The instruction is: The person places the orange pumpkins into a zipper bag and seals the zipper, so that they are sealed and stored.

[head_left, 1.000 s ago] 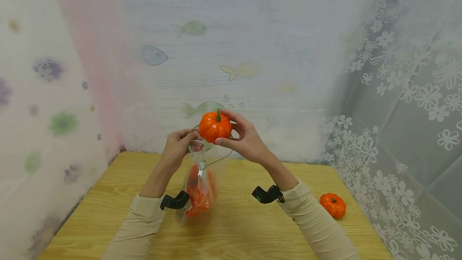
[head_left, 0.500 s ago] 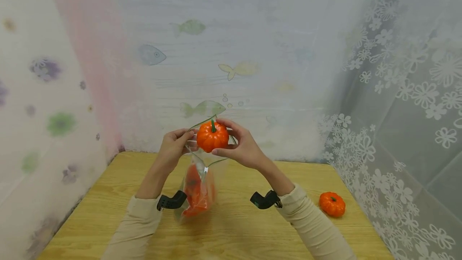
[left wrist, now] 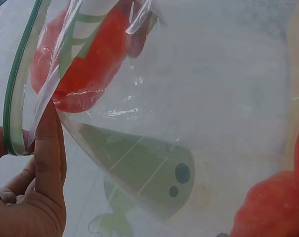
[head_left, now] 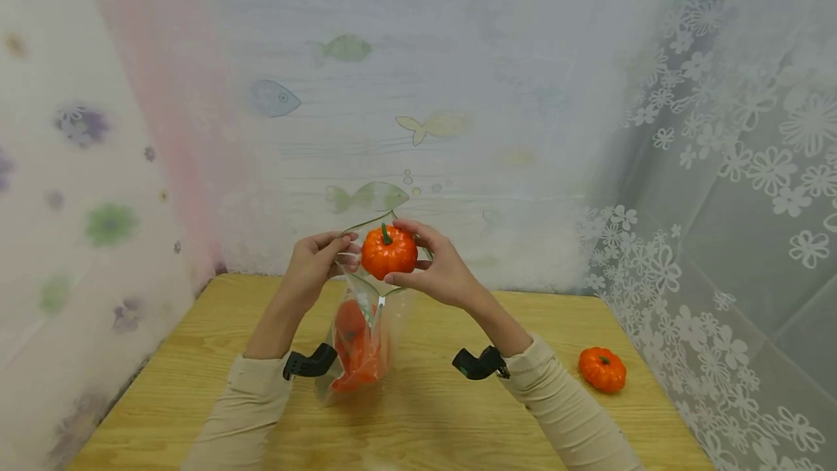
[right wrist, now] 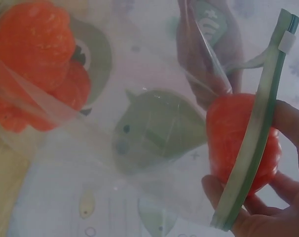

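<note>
A clear zip bag (head_left: 373,325) with a green-lined mouth hangs upright over the table, several orange pumpkins (right wrist: 36,54) inside its lower part. My left hand (head_left: 315,264) pinches the bag's left edge, which the left wrist view shows between thumb and fingers. In my right hand (head_left: 437,264) is a small orange toy pumpkin (head_left: 389,253) with a green stem, gripped from the right side. This pumpkin is at the bag's opening; the right wrist view shows it partly behind the green zip strip (right wrist: 258,128), with a white slider (right wrist: 286,42) at its end.
Another orange pumpkin (head_left: 602,370) lies at the right side of the wooden table (head_left: 497,413). Curtains printed with fish and flowers stand behind and at both sides. A black wrist camera (head_left: 480,363) sits at each sleeve cuff.
The pumpkin in my right hand has come down into the bag's mouth, which has spread wider around it. My left hand keeps hold of the bag's edge.
</note>
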`<action>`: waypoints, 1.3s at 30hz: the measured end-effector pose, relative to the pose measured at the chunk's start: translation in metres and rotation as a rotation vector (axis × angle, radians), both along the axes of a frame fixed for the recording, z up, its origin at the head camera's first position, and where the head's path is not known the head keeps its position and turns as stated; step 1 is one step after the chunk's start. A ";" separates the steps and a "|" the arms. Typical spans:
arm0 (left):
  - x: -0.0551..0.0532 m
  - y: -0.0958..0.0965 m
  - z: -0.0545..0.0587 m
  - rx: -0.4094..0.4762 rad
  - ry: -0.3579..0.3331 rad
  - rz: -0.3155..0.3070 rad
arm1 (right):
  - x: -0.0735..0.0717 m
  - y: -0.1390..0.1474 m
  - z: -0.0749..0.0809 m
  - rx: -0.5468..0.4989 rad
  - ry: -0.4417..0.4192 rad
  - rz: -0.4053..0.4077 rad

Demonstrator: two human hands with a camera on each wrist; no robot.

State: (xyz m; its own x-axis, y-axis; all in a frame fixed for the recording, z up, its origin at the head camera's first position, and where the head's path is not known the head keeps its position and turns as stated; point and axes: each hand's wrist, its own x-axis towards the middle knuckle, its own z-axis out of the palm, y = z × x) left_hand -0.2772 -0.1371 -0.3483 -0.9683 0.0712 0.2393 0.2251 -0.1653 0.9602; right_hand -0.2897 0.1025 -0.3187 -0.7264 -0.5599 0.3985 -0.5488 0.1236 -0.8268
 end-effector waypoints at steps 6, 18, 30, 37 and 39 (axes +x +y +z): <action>0.000 0.001 -0.001 0.005 -0.004 0.006 | 0.001 -0.001 0.000 0.030 0.012 -0.008; 0.001 -0.001 -0.002 -0.016 -0.016 0.027 | 0.003 -0.003 -0.001 0.088 0.056 -0.052; 0.000 -0.001 -0.001 -0.024 -0.019 0.029 | 0.004 -0.007 0.001 0.173 0.082 -0.121; 0.002 0.000 0.000 -0.010 -0.014 0.026 | 0.005 -0.003 0.003 0.191 0.058 -0.134; 0.002 0.000 0.001 -0.008 -0.013 0.027 | 0.006 -0.001 0.003 0.186 0.049 -0.143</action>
